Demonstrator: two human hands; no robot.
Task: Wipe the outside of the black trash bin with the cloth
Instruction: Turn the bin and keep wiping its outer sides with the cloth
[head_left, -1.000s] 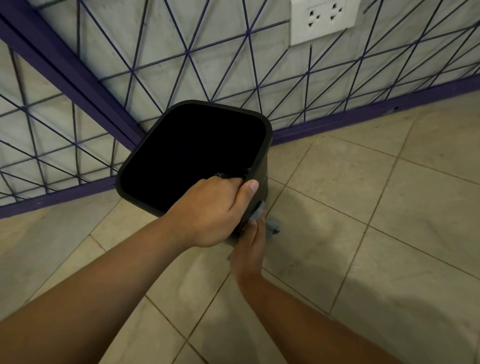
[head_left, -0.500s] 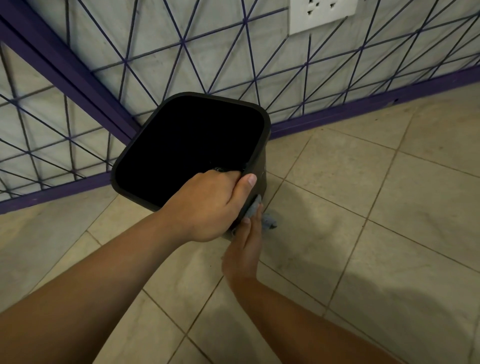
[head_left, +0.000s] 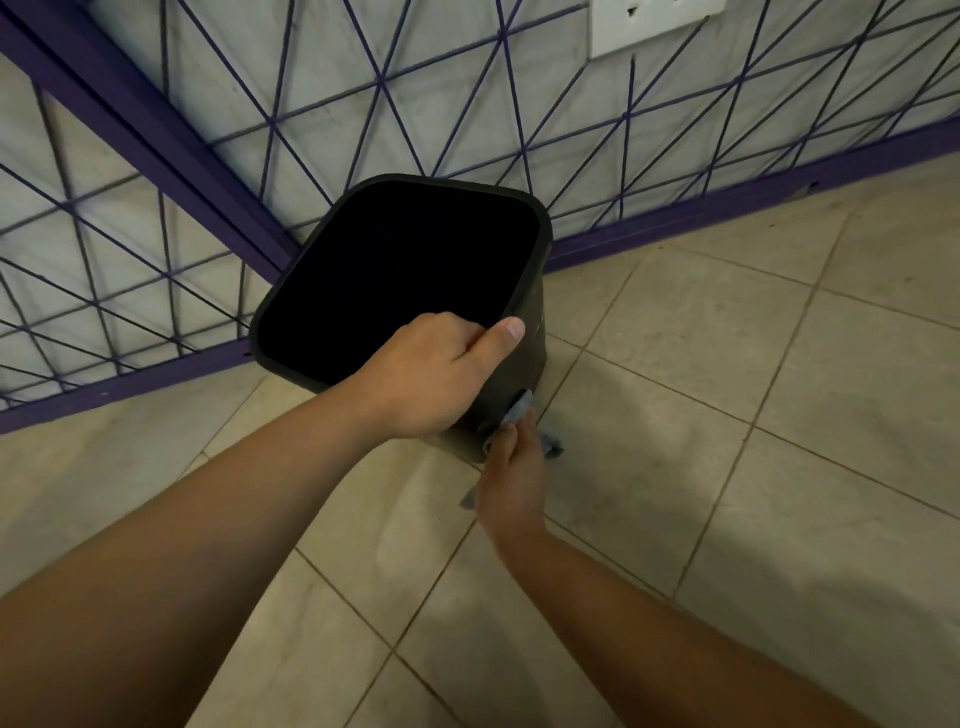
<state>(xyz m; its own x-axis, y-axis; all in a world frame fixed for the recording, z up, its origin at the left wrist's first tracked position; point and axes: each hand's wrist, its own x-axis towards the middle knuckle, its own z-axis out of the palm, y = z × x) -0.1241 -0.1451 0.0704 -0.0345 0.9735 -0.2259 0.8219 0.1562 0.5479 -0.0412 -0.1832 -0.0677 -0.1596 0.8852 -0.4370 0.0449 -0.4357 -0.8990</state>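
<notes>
From the head view, the left hand (head_left: 431, 376) grips the near rim of the black trash bin (head_left: 527, 322), which stands on the tiled floor (head_left: 727, 415) in the wall corner. The right hand (head_left: 514, 480) presses a grey cloth (head_left: 519, 408) against the bin's lower outer side, fingers curled around it. A white wall socket (head_left: 649, 21) sits above.

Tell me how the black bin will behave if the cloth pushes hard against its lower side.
Probably light: the black bin is steadied by just the left hand gripping its rim. It seems tilted, so it may tip or slide on the tiled floor.
</notes>
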